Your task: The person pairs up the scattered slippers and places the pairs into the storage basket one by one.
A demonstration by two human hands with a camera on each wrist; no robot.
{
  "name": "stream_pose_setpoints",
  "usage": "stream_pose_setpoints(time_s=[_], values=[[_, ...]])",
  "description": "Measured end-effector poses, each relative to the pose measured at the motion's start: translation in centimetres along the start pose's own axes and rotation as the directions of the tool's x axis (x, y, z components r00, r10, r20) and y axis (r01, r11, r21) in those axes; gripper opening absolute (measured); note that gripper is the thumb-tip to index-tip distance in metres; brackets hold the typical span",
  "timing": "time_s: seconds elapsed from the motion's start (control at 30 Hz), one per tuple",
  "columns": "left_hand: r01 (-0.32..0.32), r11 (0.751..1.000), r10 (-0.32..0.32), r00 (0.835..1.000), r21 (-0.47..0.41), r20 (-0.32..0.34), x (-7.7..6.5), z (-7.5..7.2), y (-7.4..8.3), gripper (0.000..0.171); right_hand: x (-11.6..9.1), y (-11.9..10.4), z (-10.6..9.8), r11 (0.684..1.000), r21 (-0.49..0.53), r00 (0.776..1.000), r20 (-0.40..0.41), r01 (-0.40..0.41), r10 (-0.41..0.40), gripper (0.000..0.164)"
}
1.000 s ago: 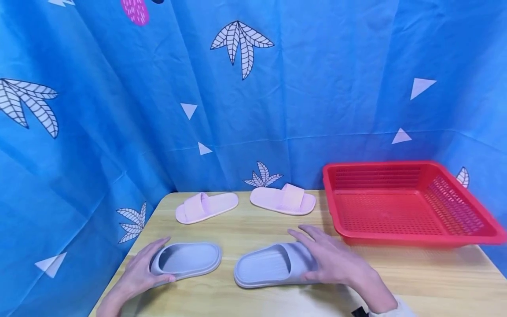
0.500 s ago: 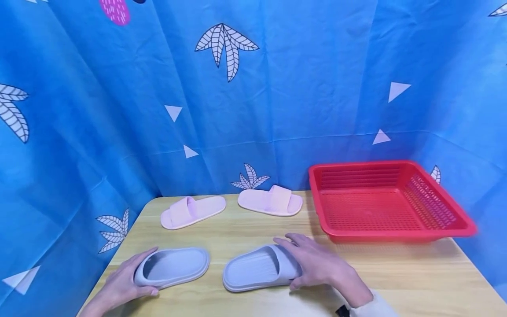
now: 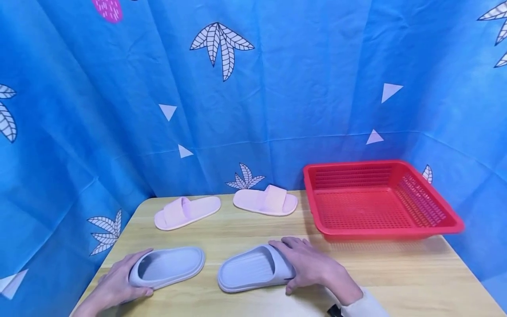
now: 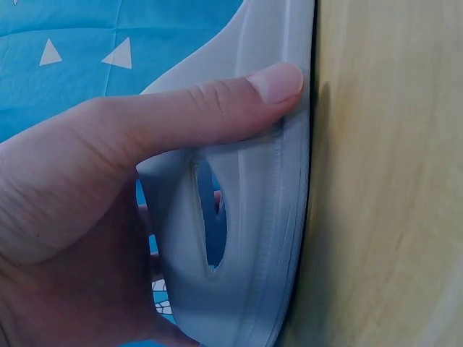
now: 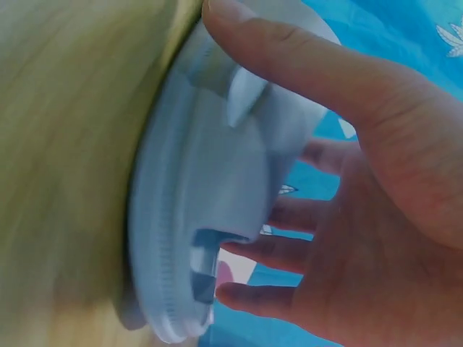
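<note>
Two grey slippers lie on the table, roughly in line, heels facing each other. My left hand (image 3: 119,281) grips the toe end of the left grey slipper (image 3: 174,264); in the left wrist view the thumb presses along the side of this slipper (image 4: 253,202), just above the sole edge, and the fingers go behind it. Around the toe end of the right grey slipper (image 3: 247,268) is my right hand (image 3: 310,266). The right wrist view has its thumb on one side of that slipper (image 5: 173,181) and its fingertips on the far side, partly hidden.
Behind the grey pair lie a left pink slipper (image 3: 202,208) and a right pink slipper (image 3: 247,199). A red plastic basket (image 3: 384,232) stands at the back right of the wooden table (image 3: 396,281). A blue patterned curtain (image 3: 309,88) hangs behind.
The head view has turned right, so everything sits further left in it. Both hands have closed in on the toe ends of the grey slippers, the right thumb settling against its slipper's side.
</note>
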State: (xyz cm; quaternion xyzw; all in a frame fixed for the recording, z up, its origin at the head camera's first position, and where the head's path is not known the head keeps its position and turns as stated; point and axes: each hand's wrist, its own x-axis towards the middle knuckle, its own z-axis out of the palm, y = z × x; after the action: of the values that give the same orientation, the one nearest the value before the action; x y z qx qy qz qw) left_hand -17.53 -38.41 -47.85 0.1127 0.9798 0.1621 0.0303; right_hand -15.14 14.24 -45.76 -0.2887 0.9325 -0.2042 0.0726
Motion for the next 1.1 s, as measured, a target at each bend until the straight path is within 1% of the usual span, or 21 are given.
stream_pose_setpoints(time_s=[0.17,0.3,0.4,0.47,0.63,0.73,0.8,0.9,1.0,1.1], values=[[-0.037,0.999,0.037,0.999,-0.025,-0.011,0.1,0.0,0.0,0.109,0.3,0.0,0.3,1.000,-0.006,1.000,-0.008,-0.009,0.009,0.110],[-0.017,1.000,0.017,1.000,-0.014,-0.017,0.0,0.0,0.0,0.111,0.4,-0.3,0.6,1.000,0.000,1.000,-0.009,-0.030,0.030,0.112],[-0.012,1.000,0.012,1.000,-0.024,-0.016,0.2,0.0,-0.1,0.109,0.4,-0.5,0.8,0.999,0.001,0.999,-0.003,-0.052,0.052,0.112],[-0.017,0.999,0.016,0.999,-0.033,-0.032,0.3,0.2,0.0,0.106,0.3,-0.6,0.9,0.998,0.000,0.998,-0.004,-0.060,0.060,0.111],[-0.058,0.997,0.053,0.994,-0.048,-0.094,0.7,0.6,0.1,0.101,0.1,-0.6,0.6,0.999,0.013,0.998,-0.025,-0.053,0.053,0.104],[-0.070,0.996,0.063,0.992,-0.057,-0.108,1.0,0.6,0.3,0.100,-0.3,-0.6,0.2,0.997,0.028,0.997,-0.028,-0.074,0.075,0.102],[-0.076,0.995,0.068,0.991,-0.067,-0.114,1.1,0.4,0.4,0.099,-0.4,-0.7,-0.2,0.997,0.021,0.996,-0.054,-0.072,0.073,0.102],[-0.098,0.992,0.086,0.987,-0.084,-0.138,1.2,-0.4,0.3,0.097,-0.5,-1.0,-0.7,0.999,-0.015,0.991,-0.132,-0.035,0.033,0.104],[-0.140,0.988,0.124,0.974,-0.073,-0.190,1.4,-1.2,0.2,0.095,-0.6,-1.5,-1.3,0.998,-0.058,0.976,-0.215,0.013,-0.026,0.105],[-0.146,0.988,0.133,0.964,-0.042,-0.229,1.5,-2.1,0.3,0.096,-0.8,-2.1,-1.9,0.996,-0.081,0.963,-0.263,0.042,-0.062,0.104]])
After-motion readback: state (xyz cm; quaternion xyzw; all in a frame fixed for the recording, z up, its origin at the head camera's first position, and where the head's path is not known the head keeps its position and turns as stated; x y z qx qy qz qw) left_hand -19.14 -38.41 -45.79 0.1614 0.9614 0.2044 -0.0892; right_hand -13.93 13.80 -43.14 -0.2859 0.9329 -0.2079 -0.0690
